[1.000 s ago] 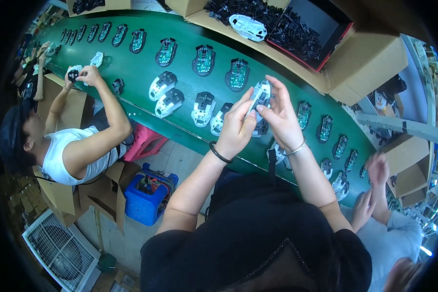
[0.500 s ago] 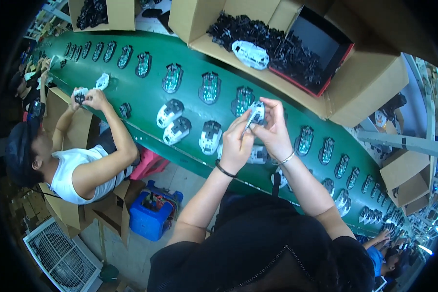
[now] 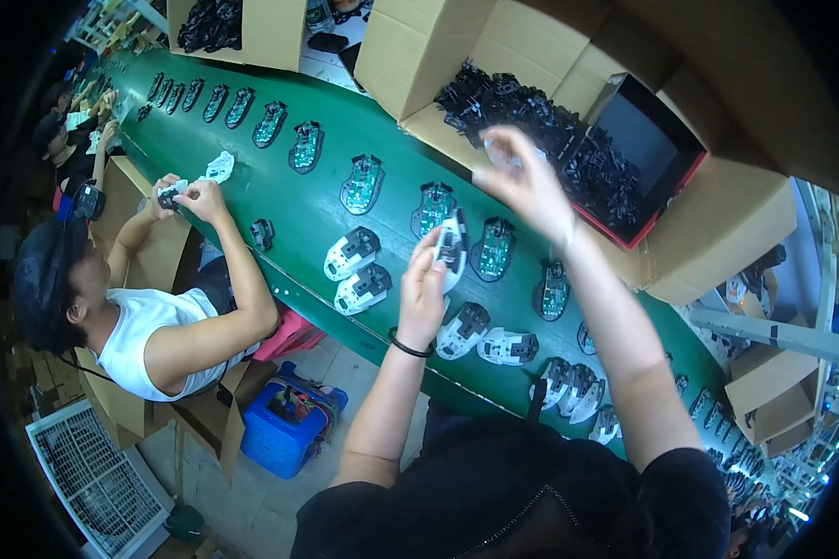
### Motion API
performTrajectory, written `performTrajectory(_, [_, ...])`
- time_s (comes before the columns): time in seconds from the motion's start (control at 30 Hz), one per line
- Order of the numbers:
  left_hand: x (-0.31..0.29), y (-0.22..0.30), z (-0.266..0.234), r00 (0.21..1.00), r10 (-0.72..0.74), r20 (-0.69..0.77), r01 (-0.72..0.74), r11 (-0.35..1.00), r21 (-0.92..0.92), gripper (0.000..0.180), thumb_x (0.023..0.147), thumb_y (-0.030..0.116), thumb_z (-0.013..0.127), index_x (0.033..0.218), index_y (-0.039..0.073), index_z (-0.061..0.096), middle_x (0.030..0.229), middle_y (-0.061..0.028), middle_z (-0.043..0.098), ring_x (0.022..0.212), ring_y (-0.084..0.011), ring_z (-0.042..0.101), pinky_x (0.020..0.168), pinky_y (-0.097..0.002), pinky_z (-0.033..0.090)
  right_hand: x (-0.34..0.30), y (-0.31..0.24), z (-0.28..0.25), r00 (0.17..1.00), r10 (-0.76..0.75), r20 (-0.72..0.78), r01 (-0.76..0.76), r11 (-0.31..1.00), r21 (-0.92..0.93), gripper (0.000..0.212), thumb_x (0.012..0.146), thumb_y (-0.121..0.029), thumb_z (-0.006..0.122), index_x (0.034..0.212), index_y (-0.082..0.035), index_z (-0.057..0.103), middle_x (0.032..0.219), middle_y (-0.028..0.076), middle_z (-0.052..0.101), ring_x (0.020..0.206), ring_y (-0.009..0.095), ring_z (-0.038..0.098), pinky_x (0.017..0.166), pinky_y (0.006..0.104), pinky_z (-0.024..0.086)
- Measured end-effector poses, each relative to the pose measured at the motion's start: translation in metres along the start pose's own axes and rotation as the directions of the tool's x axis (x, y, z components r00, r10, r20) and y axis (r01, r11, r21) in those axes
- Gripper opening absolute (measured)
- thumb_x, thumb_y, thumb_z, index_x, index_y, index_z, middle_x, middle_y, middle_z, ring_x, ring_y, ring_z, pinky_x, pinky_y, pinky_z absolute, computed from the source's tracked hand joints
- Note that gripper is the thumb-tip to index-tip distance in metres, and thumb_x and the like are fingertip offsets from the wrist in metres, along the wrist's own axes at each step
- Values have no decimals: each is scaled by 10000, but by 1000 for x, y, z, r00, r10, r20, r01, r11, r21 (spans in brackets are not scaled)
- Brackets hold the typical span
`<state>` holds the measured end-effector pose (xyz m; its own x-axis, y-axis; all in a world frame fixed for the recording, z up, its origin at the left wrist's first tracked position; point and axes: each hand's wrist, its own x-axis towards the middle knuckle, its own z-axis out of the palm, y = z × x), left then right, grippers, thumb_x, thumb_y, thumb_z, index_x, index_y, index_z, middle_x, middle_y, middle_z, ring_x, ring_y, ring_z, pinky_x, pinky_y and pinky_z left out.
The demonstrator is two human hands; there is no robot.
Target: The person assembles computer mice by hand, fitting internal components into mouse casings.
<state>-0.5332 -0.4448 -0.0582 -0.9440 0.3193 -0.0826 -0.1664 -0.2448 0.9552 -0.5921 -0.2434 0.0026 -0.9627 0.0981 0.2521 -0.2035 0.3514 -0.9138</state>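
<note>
A worker's left hand (image 3: 423,293) pinches a smooth white-and-black mouse shell (image 3: 452,253), tilted on edge above a green tabletop (image 3: 298,200). The right hand (image 3: 531,186), arm outstretched, blurs over a cardboard box (image 3: 718,228) heaped with small black plastic parts (image 3: 471,101); whether its bent fingers grip anything cannot be told. Green circuit boards (image 3: 362,184) on dark curved bases line the tabletop, partly hidden by the right forearm, near more white-and-grey shells (image 3: 362,288). A co-worker (image 3: 182,335) sits at left.

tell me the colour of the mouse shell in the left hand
The mouse shell in the left hand is white with dark parts, seen best in the head view.
</note>
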Motion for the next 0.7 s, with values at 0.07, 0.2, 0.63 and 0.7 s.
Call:
performTrajectory(0.07, [4, 6, -6, 988, -147, 39, 152, 937, -315, 399, 923, 273, 377, 1181, -3, 508, 1095, -91, 578, 985, -166, 551, 838, -309, 437, 57, 24, 1, 1000, -12, 15, 16, 936, -352, 106, 761, -90, 619, 836, -15, 618, 776, 118, 594, 812, 279, 554, 761, 338, 448])
performTrajectory(0.2, [5, 14, -16, 968, -228, 109, 245, 741, -626, 406, 915, 343, 382, 1195, 66, 478, 1153, -98, 556, 1005, -214, 552, 796, -349, 464, 121, 72, 38, 968, -17, 250, 236, 397, -887, 197, 813, -119, 468, 847, -101, 661, 904, 114, 636, 916, 275, 572, 779, 407, 451])
performTrajectory(0.63, [16, 1, -32, 932, -124, 339, 333, 660, -674, 644, 810, 385, 657, 1320, 115, 369, 1134, -91, 558, 992, -222, 584, 744, -338, 524, 100, 66, -46, 917, 398, -22, -386, 900, 203, 258, 893, -10, 468, 1122, -30, 585, 823, 36, 601, 623, 87, 573, 581, 194, 501])
performTrajectory(0.7, [13, 2, -22, 913, -281, 295, 407, 594, -694, 510, 841, 345, 629, 1264, 159, 413, 1113, -89, 564, 974, -210, 585, 743, -332, 521, 61, 44, -55, 887, 457, 63, -435, 784, 444, 198, 891, -8, 486, 1058, 7, 591, 870, 63, 619, 730, 115, 628, 664, 203, 532])
